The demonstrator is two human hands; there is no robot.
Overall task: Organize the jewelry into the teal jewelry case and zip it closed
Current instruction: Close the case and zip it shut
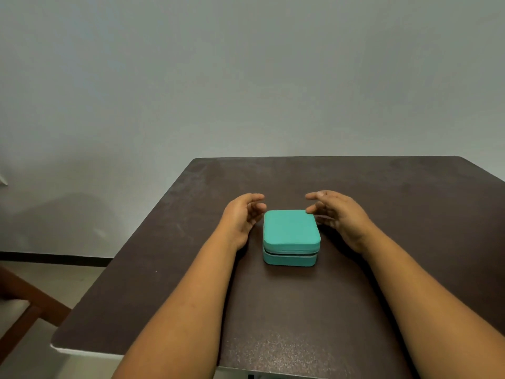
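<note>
On the dark brown desk (pixel 273 324), the square teal zippered jewelry case (pixel 291 236) lies closed between both hands. Left hand (pixel 241 217) and right hand (pixel 338 214) fingers are spread, gripping nothing. It looks light, stiff-sided; best held by its sides.

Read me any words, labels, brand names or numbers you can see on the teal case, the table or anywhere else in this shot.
None: no readable text anywhere in the view.
Teal jewelry case: plain lid and sides, no logo or label visible.
Dark table: bare surface, no markings.
Wall: blank.
Left hand and right hand: nothing written on them.
</note>
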